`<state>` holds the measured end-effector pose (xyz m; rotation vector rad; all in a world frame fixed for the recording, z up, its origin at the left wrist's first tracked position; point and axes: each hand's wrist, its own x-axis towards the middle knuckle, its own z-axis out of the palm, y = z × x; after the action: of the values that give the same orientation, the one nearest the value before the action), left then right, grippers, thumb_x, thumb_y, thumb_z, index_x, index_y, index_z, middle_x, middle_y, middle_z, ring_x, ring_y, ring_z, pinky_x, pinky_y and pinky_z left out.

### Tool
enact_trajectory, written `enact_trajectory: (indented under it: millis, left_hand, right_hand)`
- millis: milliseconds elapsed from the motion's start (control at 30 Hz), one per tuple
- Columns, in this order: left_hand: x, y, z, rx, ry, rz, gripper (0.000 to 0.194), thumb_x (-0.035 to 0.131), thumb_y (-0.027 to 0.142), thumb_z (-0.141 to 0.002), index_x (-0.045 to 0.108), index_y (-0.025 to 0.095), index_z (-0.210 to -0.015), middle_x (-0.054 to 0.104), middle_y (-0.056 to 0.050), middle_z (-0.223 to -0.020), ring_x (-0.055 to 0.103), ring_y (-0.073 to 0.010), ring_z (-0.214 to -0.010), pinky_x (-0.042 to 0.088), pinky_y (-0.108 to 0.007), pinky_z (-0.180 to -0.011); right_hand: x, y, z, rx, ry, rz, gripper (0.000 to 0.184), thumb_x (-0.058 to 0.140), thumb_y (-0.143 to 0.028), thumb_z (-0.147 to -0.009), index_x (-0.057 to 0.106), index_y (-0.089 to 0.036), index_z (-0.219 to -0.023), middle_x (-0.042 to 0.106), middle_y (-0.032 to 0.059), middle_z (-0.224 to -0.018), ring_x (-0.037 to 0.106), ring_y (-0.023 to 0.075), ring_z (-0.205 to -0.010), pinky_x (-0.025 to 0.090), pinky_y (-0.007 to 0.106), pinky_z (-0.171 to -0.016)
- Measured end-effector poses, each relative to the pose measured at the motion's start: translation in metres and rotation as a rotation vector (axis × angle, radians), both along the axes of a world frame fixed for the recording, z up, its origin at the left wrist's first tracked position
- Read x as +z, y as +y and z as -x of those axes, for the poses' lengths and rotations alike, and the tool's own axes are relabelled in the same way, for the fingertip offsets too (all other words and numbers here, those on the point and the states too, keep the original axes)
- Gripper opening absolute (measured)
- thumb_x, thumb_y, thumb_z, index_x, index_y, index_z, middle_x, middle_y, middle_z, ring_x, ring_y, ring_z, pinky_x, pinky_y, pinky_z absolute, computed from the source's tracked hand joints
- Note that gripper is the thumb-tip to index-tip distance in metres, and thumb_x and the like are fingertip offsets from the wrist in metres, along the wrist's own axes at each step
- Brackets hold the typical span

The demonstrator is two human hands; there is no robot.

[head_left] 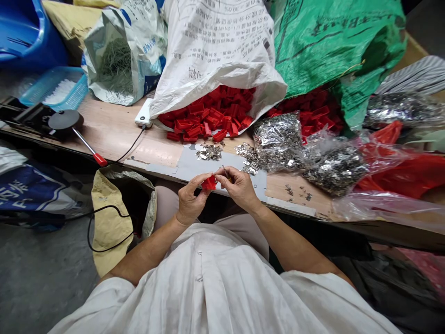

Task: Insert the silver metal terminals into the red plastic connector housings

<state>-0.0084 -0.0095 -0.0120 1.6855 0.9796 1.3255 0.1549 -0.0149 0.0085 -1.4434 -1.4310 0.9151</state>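
My left hand [192,198] pinches a small red plastic part [209,183] between thumb and fingers, just off the table's front edge. Close against its right side is my right hand [239,187], fingers closed around a thin dark tool [226,173] whose exact kind I cannot make out. The right fingertips meet the red part, and whether they also hold a metal piece is hidden. Beyond the hands, small shiny metal pieces [209,152] lie on a grey sheet [189,164]. Another little heap of metal pieces [248,155] lies to the right.
A white woven sack [222,37] spills red parts [215,113] onto the table. Right of it are a green sack [333,51] and clear bags of metal pieces [278,139]. At left stand a black lever device [66,121] and a power strip [143,112]. A yellowish sack [109,218] gapes below the edge.
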Motion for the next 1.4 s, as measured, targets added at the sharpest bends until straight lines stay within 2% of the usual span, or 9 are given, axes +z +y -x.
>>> enact_trajectory:
  millis: [533,700,833,900,967,1033,1133,1267,1400]
  left_hand:
    - [-0.007,-0.003,0.000,-0.020,-0.039,0.078,0.035,0.071,0.024,-0.080,0.065,0.027,-0.115,0.070,-0.003,-0.114,0.066,-0.0190,-0.104,0.053,-0.034,-0.095]
    - [-0.015,-0.006,-0.002,-0.098,-0.115,0.071,0.033,0.068,0.023,-0.082,0.064,0.026,-0.114,0.069,-0.004,-0.115,0.064,-0.0197,-0.109,0.049,-0.039,-0.102]
    - [-0.013,-0.006,0.002,-0.202,-0.084,0.023,0.025,0.066,0.023,-0.082,0.067,0.025,-0.107,0.065,-0.006,-0.123,0.055,-0.0229,-0.124,0.038,-0.046,-0.112]
    - [-0.011,-0.003,0.005,-0.188,-0.131,0.128,0.022,0.065,0.026,-0.083,0.066,0.023,-0.105,0.060,-0.008,-0.131,0.050,-0.0235,-0.129,0.037,-0.045,-0.112]
    - [-0.010,0.001,0.007,-0.185,-0.241,0.358,0.026,0.063,0.033,-0.085,0.061,0.023,-0.108,0.061,-0.009,-0.126,0.059,-0.0220,-0.118,0.048,-0.041,-0.103]
    - [-0.007,0.004,0.007,-0.290,-0.306,0.658,0.035,0.058,0.046,-0.087,0.052,0.023,-0.113,0.066,-0.007,-0.106,0.069,-0.0187,-0.091,0.058,-0.036,-0.079]
    - [0.000,0.005,0.005,-0.508,-0.223,0.963,0.048,0.051,0.062,-0.085,0.043,0.023,-0.112,0.063,0.001,-0.075,0.064,-0.0136,-0.051,0.051,-0.024,-0.044]
    - [0.011,-0.003,0.001,-0.553,-0.141,1.030,0.046,0.052,0.064,-0.084,0.042,0.022,-0.100,0.054,0.006,-0.060,0.047,-0.0062,-0.035,0.027,-0.012,-0.031]
    - [0.013,-0.010,-0.002,-0.540,-0.135,1.051,0.042,0.053,0.061,-0.085,0.042,0.023,-0.099,0.050,0.008,-0.057,0.039,-0.0037,-0.033,0.020,-0.011,-0.032]
  right_hand:
    - [0.001,0.006,-0.003,0.077,0.165,0.126,0.029,0.068,-0.047,-0.077,0.058,-0.020,-0.079,0.059,-0.0014,-0.073,0.049,0.0090,-0.057,0.041,0.023,-0.053]
    - [-0.001,0.004,-0.008,0.302,0.438,0.391,0.038,0.065,-0.051,-0.078,0.054,-0.022,-0.100,0.054,-0.0047,-0.069,0.046,0.0078,-0.052,0.033,0.018,-0.042]
    - [0.002,0.000,-0.015,0.370,0.457,0.405,0.042,0.066,-0.051,-0.078,0.056,-0.021,-0.105,0.053,-0.0039,-0.071,0.044,0.0076,-0.054,0.030,0.018,-0.041]
    - [0.003,-0.001,-0.017,0.404,0.413,0.371,0.040,0.065,-0.051,-0.080,0.058,-0.019,-0.103,0.054,-0.0031,-0.072,0.044,0.0079,-0.055,0.032,0.019,-0.044]
    - [0.004,-0.003,-0.017,0.441,0.341,0.334,0.035,0.063,-0.048,-0.082,0.060,-0.018,-0.100,0.055,-0.0022,-0.074,0.045,0.0083,-0.058,0.035,0.020,-0.048]
    - [0.003,-0.005,-0.014,0.465,0.248,0.277,0.029,0.061,-0.044,-0.085,0.060,-0.018,-0.096,0.058,-0.0010,-0.077,0.048,0.0093,-0.062,0.040,0.021,-0.056]
    - [0.001,-0.007,-0.009,0.503,0.105,0.196,0.022,0.058,-0.037,-0.087,0.061,-0.017,-0.094,0.060,-0.0001,-0.079,0.054,0.0111,-0.068,0.044,0.023,-0.065]
    - [-0.003,-0.007,-0.006,0.584,0.106,0.176,0.021,0.053,-0.036,-0.091,0.060,-0.018,-0.097,0.064,0.0012,-0.083,0.058,0.0131,-0.072,0.046,0.025,-0.069]
    - [-0.014,-0.005,-0.007,0.630,0.117,0.156,0.020,0.052,-0.037,-0.092,0.059,-0.018,-0.091,0.063,0.0014,-0.083,0.058,0.0136,-0.075,0.046,0.025,-0.070]
